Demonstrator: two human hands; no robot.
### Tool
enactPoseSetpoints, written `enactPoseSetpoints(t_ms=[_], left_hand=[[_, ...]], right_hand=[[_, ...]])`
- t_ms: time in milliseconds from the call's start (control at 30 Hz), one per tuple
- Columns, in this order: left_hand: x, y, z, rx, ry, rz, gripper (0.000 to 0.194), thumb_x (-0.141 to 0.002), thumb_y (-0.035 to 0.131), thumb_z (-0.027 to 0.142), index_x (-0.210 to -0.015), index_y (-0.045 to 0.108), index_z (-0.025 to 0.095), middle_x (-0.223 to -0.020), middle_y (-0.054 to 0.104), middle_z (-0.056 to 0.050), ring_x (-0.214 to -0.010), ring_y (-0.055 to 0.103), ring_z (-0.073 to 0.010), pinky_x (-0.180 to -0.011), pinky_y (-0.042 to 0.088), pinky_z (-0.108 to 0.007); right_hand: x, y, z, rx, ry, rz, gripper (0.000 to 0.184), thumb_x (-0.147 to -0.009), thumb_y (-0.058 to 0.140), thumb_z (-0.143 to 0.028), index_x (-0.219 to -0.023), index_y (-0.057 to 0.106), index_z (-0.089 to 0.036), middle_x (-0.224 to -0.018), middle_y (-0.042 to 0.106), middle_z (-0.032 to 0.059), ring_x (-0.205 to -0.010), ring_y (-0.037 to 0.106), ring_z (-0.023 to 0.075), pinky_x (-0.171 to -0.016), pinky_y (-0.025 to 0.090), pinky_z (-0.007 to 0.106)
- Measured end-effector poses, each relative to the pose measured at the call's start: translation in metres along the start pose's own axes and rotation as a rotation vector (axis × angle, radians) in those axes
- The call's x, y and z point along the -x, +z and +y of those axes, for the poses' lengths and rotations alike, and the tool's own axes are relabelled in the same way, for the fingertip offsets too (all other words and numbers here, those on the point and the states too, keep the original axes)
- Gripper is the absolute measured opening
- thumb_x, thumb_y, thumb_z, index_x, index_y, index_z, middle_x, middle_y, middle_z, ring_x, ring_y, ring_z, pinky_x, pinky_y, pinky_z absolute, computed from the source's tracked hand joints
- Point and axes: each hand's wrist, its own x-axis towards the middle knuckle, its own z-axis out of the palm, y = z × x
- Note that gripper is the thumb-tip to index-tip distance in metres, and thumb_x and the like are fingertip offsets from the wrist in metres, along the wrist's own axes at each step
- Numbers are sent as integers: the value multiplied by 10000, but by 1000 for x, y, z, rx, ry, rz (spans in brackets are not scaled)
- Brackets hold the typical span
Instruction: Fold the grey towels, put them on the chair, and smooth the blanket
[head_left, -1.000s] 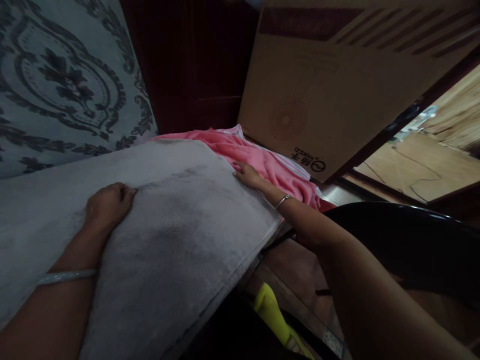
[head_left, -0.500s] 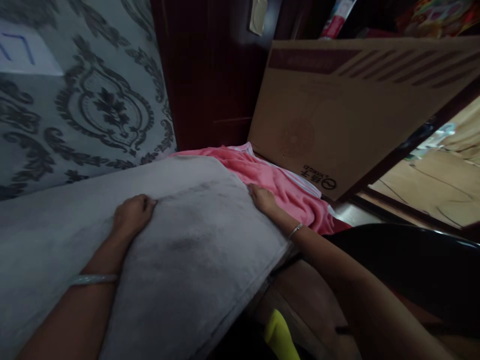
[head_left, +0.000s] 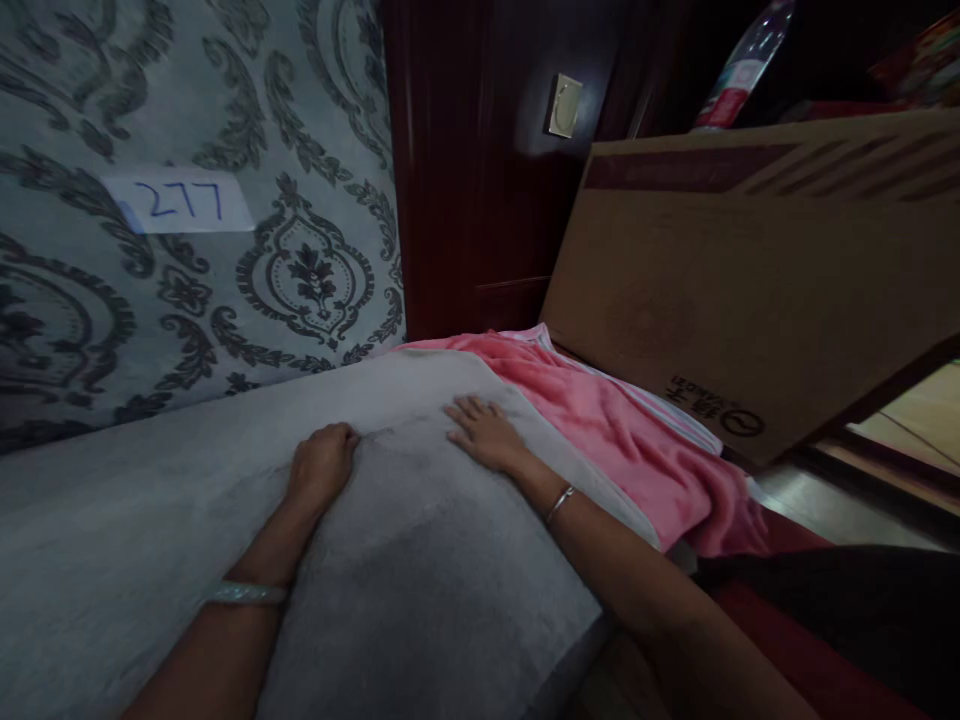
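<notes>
A pale grey plush cloth [head_left: 435, 580], like a blanket or cover, spreads in front of me along the wall. My left hand [head_left: 322, 465], with a pale bangle at the wrist, is closed on the cloth, knuckles up, where a crease begins. Flat on the same cloth lies my right hand [head_left: 486, 432], fingers spread, with a thin metal bracelet at the wrist. Beyond the grey cloth's right edge, a pink blanket [head_left: 592, 430] lies in soft folds. The underside of the grey cloth is hidden.
Patterned wallpaper [head_left: 315, 270] with a paper sign [head_left: 187, 203] reading 277 rises at the left. A dark red wooden panel [head_left: 472, 200] stands behind. A large cardboard box [head_left: 720, 270] leans at the right, a plastic bottle [head_left: 739, 75] behind its top edge. Something black [head_left: 847, 600] sits lower right.
My right hand has let go of the grey cloth's right edge and moved inward, fingers now spread flat. My left hand stays closed on the cloth. The view has shifted left and up.
</notes>
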Motion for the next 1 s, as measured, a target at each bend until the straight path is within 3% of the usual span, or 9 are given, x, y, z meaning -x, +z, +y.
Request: enactPoseSetpoints(t_ms=[67,167,300,367,433,600,767,867,1000], left_hand=[[4,-4,4,-17,11,42,384,-964,366,240,-1124,697,130,-1157,705,-171,-1123,640,-324,-927,502,-440],[18,-6,26,-9,159,84,445,-947,454,326,-1303,635,131,-1362,619,-189,-1298,539,-349,-1058,442,-502],[45,11,70,93,528,-81,686,-926,523,529,-1533,424,226,-1637,343,-124,-1520,270,-337,-1223,216,-576],[53,22,81,131,582,-138,715,-939,494,575,-1573,353,273,-1670,268,-95,-1544,210,-329,-1235,159,-597],[52,29,79,150,549,-143,724,-947,457,619,-1584,324,302,-1681,236,-80,-1552,182,-328,-1237,143,-602],[37,35,52,146,358,-125,760,-938,341,722,-1581,341,318,-1678,239,-76,-1550,156,-379,-1218,129,-658],[39,28,18,128,295,-157,741,-952,281,715,-1589,313,338,-1673,254,-61,-1547,174,-371,-1215,142,-649],[60,14,-29,99,251,-196,712,-978,268,674,-1595,293,320,-1670,266,-71,-1542,215,-332,-1224,147,-614],[113,-6,-121,37,43,-148,629,-1017,260,585,-1585,312,321,-1661,296,-70,-1540,238,-277,-1239,129,-563]], right_hand=[[-4,-1,18,20,173,-4,587,-1056,310,-528,-1586,334,-275,-1671,245,50,-1544,173,266,-1237,150,528],[-8,-1,30,35,260,-6,591,-1053,287,-540,-1592,314,-298,-1677,232,28,-1548,148,253,-1237,138,521],[-8,2,30,57,268,-20,600,-1052,254,-549,-1599,294,-306,-1685,206,12,-1551,133,245,-1237,134,507],[-7,3,29,68,300,-24,613,-1050,237,-557,-1605,278,-299,-1688,195,18,-1550,139,245,-1236,140,503],[-7,3,30,76,333,-26,622,-1049,231,-560,-1609,269,-292,-1688,194,27,-1548,146,249,-1234,151,504],[-6,5,31,82,336,8,610,-1047,245,-544,-1597,303,-287,-1678,232,42,-1539,182,273,-1220,187,536],[-2,15,36,110,303,32,609,-1038,221,-523,-1581,344,-278,-1662,281,50,-1523,236,281,-1201,243,546],[-1,24,44,142,264,67,625,-1020,193,-517,-1563,382,-271,-1641,329,65,-1498,295,295,-1181,282,563],[-5,42,62,120,220,116,695,-979,184,-548,-1552,410,-227,-1626,349,97,-1470,340,341,-1138,343,592]])
